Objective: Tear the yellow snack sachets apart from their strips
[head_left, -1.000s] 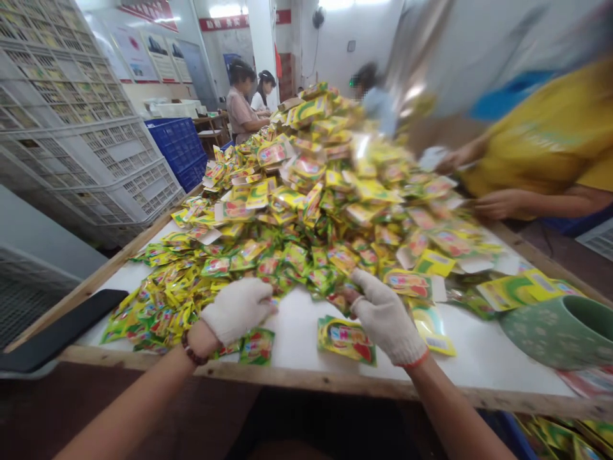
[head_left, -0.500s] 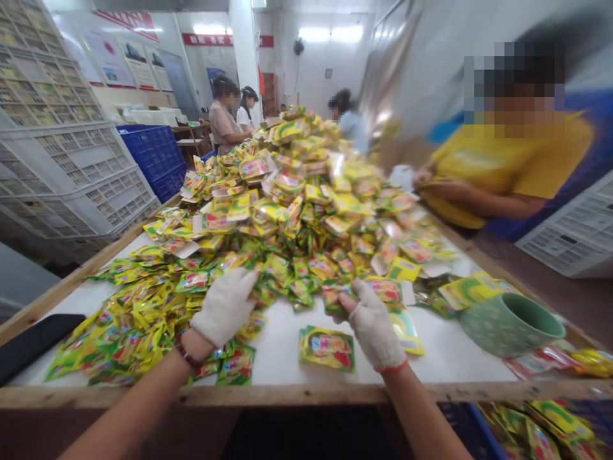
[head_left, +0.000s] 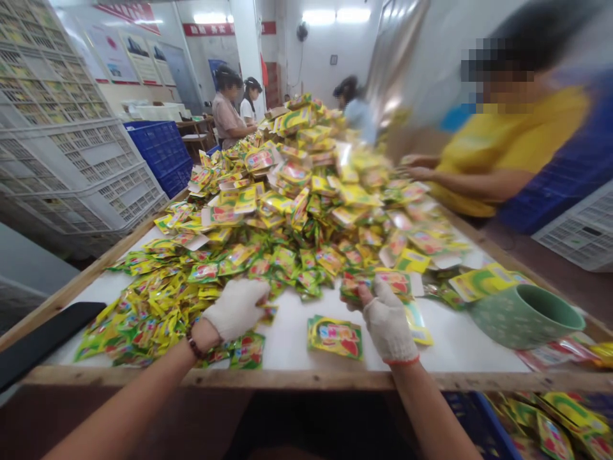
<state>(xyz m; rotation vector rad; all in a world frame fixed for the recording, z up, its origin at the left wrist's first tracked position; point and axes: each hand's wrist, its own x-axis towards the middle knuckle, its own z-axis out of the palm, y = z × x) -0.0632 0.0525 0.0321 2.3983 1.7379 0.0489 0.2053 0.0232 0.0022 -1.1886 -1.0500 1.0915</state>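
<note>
My left hand (head_left: 237, 310), in a white knit glove, reaches to the near edge of a heap of small green-and-yellow printed packets (head_left: 153, 306). Its fingers are curled down and closed; what lies in them is hidden, though a packet edge shows just beneath. In a matching glove with bare fingertips, my right hand (head_left: 390, 319) pinches several packets (head_left: 353, 286) between thumb and fingers. On the white tabletop between the hands lies a neat small stack of packets (head_left: 335, 337). A flat yellow carton (head_left: 418, 324) rests beside the right hand, partly covered.
Yellow cartons (head_left: 292, 172) and packets pile high at the table's middle. A green cup (head_left: 527, 316) stands at right, a black phone-like slab (head_left: 52, 338) at left. Below the wooden edge (head_left: 287, 380) is a blue crate (head_left: 483, 425). A co-worker in yellow (head_left: 498, 153) works at right.
The whole view has shifted slightly, moving things right and up. My right hand still grips the packets; my left stays at the heap, its fingers more curled. The co-worker's hands at right have moved towards the pile.
</note>
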